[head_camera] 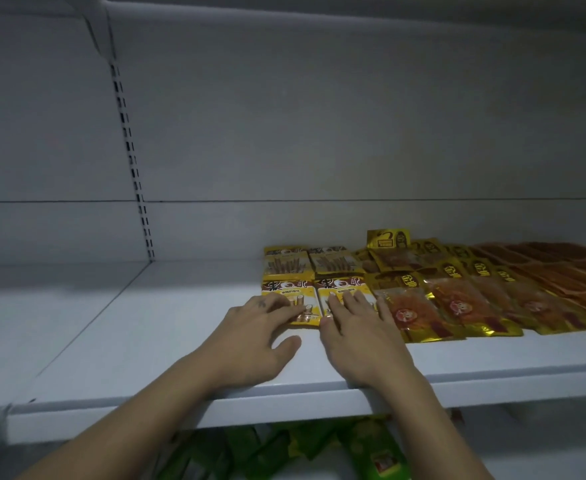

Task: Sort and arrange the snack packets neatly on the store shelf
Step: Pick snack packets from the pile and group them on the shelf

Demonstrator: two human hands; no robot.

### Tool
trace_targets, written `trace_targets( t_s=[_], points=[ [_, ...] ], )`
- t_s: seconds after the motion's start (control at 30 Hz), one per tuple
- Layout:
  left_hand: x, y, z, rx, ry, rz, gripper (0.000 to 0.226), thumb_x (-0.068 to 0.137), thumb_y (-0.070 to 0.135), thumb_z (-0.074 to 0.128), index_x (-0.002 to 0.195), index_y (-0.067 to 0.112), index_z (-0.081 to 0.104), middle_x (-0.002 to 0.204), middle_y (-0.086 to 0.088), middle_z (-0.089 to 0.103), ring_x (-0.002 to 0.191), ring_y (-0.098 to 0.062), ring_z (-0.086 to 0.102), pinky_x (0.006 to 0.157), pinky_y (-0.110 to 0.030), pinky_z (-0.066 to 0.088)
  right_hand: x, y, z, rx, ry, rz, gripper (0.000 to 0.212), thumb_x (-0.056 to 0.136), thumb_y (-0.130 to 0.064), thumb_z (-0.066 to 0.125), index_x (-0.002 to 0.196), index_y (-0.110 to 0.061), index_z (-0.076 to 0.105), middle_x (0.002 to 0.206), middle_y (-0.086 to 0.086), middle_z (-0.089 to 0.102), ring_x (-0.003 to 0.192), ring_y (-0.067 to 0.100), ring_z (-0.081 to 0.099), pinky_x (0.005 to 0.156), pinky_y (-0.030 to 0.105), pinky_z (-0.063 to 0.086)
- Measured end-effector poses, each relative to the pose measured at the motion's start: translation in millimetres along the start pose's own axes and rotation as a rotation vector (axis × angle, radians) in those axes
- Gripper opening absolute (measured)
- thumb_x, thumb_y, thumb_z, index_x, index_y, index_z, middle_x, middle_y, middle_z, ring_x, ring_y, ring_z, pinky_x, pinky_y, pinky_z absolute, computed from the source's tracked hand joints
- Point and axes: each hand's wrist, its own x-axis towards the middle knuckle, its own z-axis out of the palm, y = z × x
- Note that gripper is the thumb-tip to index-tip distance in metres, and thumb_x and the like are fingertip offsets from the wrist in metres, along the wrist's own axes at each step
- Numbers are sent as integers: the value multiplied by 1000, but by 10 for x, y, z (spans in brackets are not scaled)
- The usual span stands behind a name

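Two yellow snack packets lie side by side near the front of the white shelf [180, 341]. My left hand [257, 337] rests flat, fingers straight, on the left yellow packet [305, 315]. My right hand [360, 327] lies flat with spread fingers on the right yellow packet [333, 285]. Behind them two more yellow packets [286, 263] lie flat in a second row. To the right, several gold packets with orange contents [457, 303] overlap in rows.
Rows of dark orange packets [568, 268] fill the far right of the shelf. One gold packet [387, 239] stands against the back wall. A slotted upright [135, 174] divides the back panel. Green packets [364, 448] sit on the shelf below.
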Motion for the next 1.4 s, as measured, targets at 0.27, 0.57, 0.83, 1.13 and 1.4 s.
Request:
trace_targets(
  t_s=[0.27, 0.57, 0.83, 1.13, 1.4],
  points=[
    [-27, 31, 41, 14, 56, 1, 64, 92, 57, 36, 150, 32, 34, 155, 6, 35, 138, -17, 33, 115, -37, 26, -34, 10, 40, -7, 60, 23, 65, 101, -56, 13, 159, -27, 8, 166, 4, -5, 151, 19, -16, 115, 49, -20],
    [-485, -541, -417, 103, 149, -80, 66, 94, 60, 37, 150, 27, 37, 157, 2, 36, 143, -19, 32, 117, -38, 25, 42, -731, -174, -62, 88, -57, 74, 95, -70, 22, 158, -33, 5, 166, 1, -7, 151, 20, -16, 114, 59, -17],
    [-1483, -1730, -1177, 191, 187, -268, 66, 96, 60, 41, 152, 26, 33, 155, 0, 39, 138, -22, 39, 110, -35, 33, 264, -2477, -229, -66, 27, -264, 75, 96, -68, 28, 158, -28, 10, 166, 5, -2, 152, 21, -7, 116, 57, -13],
    [-3208, -3185, -1842, 236, 258, -571, 64, 94, 59, 45, 149, 27, 39, 154, 2, 41, 140, -20, 37, 114, -38, 32, 397, -4911, 36, -69, -14, -573, 73, 97, -67, 29, 157, -30, 11, 166, 5, 6, 153, 25, 1, 118, 58, -5],
    [-4415, -4116, -2292, 264, 291, -831, 60, 94, 56, 47, 146, 28, 41, 150, 1, 44, 135, -21, 41, 107, -40, 37, 365, -6617, 320, -26, -69, -821, 71, 97, -65, 31, 156, -28, 17, 163, 6, 19, 150, 26, 14, 119, 56, 6]
  ],
)
